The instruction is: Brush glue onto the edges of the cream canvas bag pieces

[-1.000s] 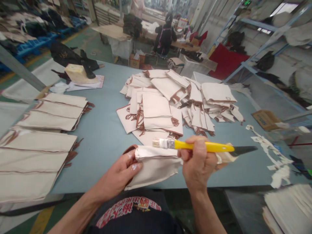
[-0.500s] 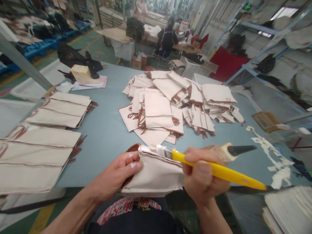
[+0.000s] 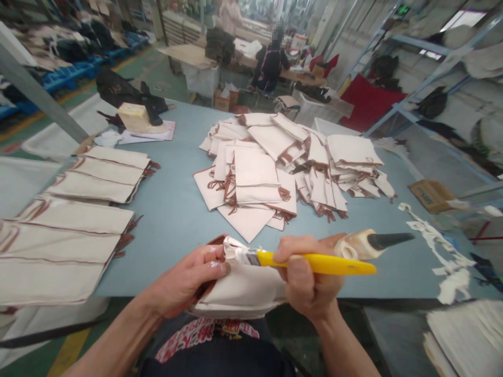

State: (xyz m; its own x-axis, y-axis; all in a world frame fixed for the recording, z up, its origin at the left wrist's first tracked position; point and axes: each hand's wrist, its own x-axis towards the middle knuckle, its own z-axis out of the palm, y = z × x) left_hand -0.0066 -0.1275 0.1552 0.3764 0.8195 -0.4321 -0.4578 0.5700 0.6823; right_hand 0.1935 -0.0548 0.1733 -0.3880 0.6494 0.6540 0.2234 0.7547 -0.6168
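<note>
My left hand [image 3: 200,277] pinches the left end of a cream fabric pouch [image 3: 247,288] with brown edging, at the table's front edge. White smears mark its thumb and fingers. In my right hand [image 3: 310,277] is a yellow-handled paintbrush [image 3: 326,264], fist wrapped round the handle. Its bristles, coated white, touch the pouch's upper edge close to my left fingertips. The pouch's right end is hidden behind my right hand. Just beyond that hand lies a glue bottle [image 3: 359,244] with a dark pointed nozzle, partly hidden.
Cream pieces with brown trim lie in a heap [image 3: 257,167] mid-table and in stacks [image 3: 82,235] at left. A yellowish block [image 3: 137,118] sits at the back left. White scraps [image 3: 436,246] and a cardboard box [image 3: 430,195] are at right. A person [image 3: 270,65] sits further back.
My right hand has moved the brush left along the pouch's upper edge, to near my left fingers. The brush handle has swung closer to level. My left hand keeps its hold.
</note>
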